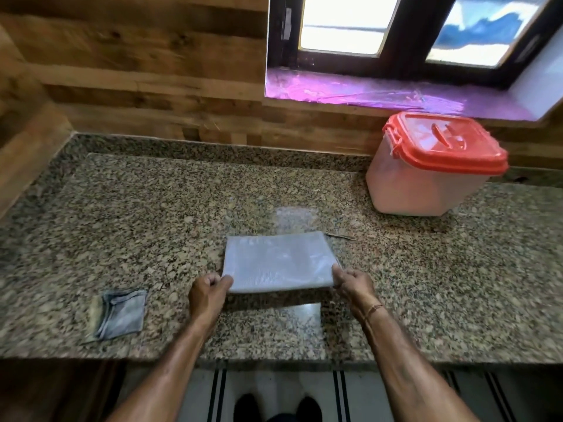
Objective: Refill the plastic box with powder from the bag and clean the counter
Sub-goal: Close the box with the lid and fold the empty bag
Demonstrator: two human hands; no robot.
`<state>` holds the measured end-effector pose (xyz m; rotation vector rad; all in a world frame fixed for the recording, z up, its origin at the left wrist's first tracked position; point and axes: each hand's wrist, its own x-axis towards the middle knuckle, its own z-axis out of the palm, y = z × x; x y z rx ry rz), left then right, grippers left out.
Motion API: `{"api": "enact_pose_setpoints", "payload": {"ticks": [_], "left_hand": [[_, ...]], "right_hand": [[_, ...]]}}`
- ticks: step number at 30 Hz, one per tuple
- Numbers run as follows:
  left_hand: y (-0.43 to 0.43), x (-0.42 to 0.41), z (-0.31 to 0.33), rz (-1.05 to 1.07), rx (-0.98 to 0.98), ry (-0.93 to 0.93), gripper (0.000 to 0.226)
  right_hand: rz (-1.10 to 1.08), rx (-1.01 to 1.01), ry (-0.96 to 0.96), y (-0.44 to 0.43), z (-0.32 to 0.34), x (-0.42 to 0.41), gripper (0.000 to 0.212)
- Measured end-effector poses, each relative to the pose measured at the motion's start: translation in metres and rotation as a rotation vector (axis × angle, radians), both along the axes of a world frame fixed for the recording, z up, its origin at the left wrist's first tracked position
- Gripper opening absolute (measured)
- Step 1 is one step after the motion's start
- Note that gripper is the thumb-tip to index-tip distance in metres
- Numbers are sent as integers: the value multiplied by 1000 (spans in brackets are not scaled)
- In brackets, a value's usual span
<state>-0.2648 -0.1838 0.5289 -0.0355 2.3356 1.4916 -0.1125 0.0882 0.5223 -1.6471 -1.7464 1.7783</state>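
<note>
Head view: left hand (pixel 210 289) and right hand (pixel 355 283) each pinching near corner of flat bag (pixel 278 260) over desk (pixel 152 208). Judging: lifting level, mouth up, avoiding residue spilling.

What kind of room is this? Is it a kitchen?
Most likely a home kitchen. There is a speckled stone counter under a window, a plastic box with a red clip-on lid, and a folded cloth lying ready for wiping.
</note>
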Motion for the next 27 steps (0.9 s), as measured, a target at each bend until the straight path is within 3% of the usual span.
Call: {"api": "enact_pose_setpoints", "payload": {"ticks": [3, 9, 10, 13, 15, 19, 27], "left_hand": [[-17, 22, -27, 0, -178, -31, 54], [-27, 48, -39, -84, -413, -23, 35], [-27, 52, -40, -101, -430, -12, 42], [-25, 59, -42, -191, -491, 65, 94], [-24, 61, -42, -252, -489, 107, 112], [-20, 68, -40, -436, -521, 121, 95], [-6, 65, -20, -553, -632, 192, 58]], "right_hand": [[31, 66, -141, -16, -26, 19, 31], [-21, 112, -197, -34, -28, 38, 25], [-63, 85, -178, -36, -29, 39, 18], [-178, -105, 9, -51, -25, 33, 10], [-147, -256, 98, -67, -19, 28, 11], [-42, -368, 89, -86, -17, 15, 15], [-204, -531, 97, -84, -24, -19, 15]]}}
